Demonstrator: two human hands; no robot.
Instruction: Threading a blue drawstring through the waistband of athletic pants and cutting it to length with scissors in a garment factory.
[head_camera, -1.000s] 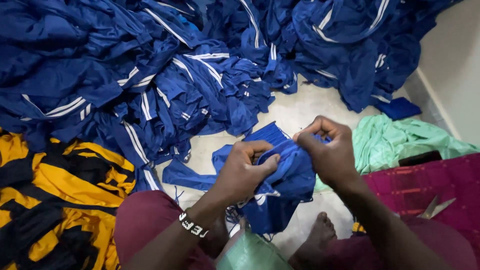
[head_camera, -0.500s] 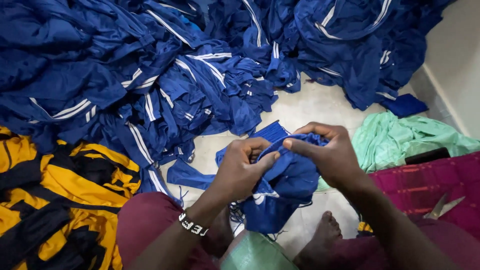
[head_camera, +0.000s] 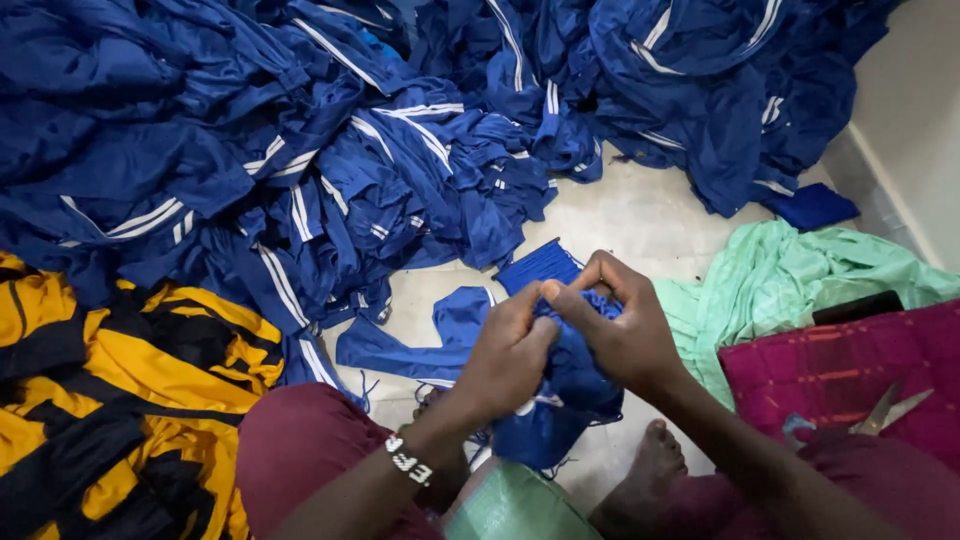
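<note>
At the far left lies a heap of yellow and black striped garments (head_camera: 110, 400). Above it and across the top spreads a large pile of blue garments with white stripes (head_camera: 300, 170), resting on a pale floor (head_camera: 640, 215). Low in the middle, the person's left hand (head_camera: 505, 360), with a beaded bracelet (head_camera: 408, 462) on its wrist, pinches a bunched blue fabric piece (head_camera: 560, 400) between thumb and fingers. The right hand (head_camera: 620, 335) meets it, fingertips pressed together on the same cloth's top edge. The cloth is held just above the person's lap, with a bare foot (head_camera: 650, 470) beneath. Further right lies mint green cloth (head_camera: 800, 280), then a magenta cloth (head_camera: 850, 370) with scissors (head_camera: 890, 410) on it
</note>
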